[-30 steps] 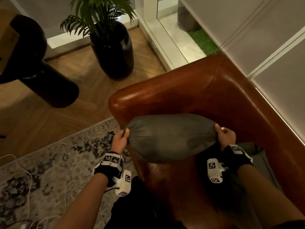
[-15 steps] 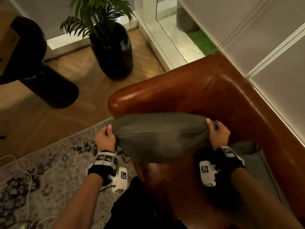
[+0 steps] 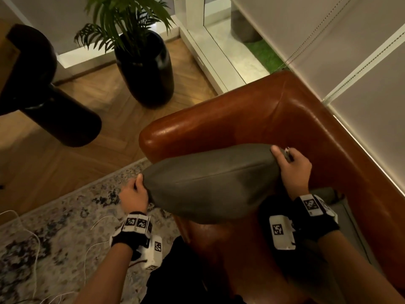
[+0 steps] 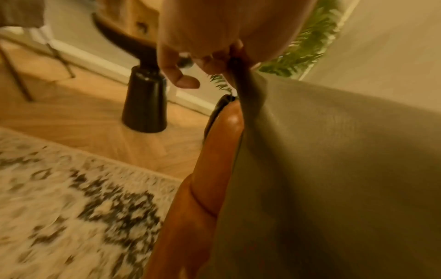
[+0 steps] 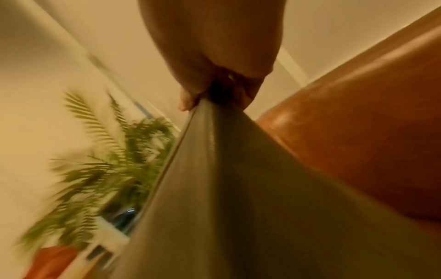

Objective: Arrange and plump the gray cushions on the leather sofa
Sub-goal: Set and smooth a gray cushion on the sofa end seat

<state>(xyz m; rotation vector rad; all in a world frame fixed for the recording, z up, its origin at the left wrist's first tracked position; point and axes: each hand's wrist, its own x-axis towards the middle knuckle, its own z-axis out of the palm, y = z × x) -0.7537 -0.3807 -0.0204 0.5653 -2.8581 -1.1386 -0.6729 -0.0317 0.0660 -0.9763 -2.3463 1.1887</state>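
A plump gray cushion (image 3: 210, 183) hangs in the air over the seat of the brown leather sofa (image 3: 252, 110), near its left armrest. My left hand (image 3: 133, 194) grips its left corner, and my right hand (image 3: 291, 165) grips its right corner. In the left wrist view the left hand (image 4: 214, 62) pinches a corner of the cushion (image 4: 334, 169) beside the armrest (image 4: 214, 151). In the right wrist view the right hand (image 5: 214, 94) pinches the cushion (image 5: 238, 207) at its seam. A second gray cushion (image 3: 341, 213) lies on the seat behind my right wrist, mostly hidden.
A black planter (image 3: 144, 69) with a palm stands on the wood floor beyond the armrest. A dark rounded furniture piece (image 3: 43, 102) is at the left. A patterned rug (image 3: 54, 227) with white cables lies beside the sofa. Window blinds (image 3: 328, 51) run behind the sofa back.
Both hands shifted a little to the left with the cushion and stretched it wider; the right corner now sits higher than the left.
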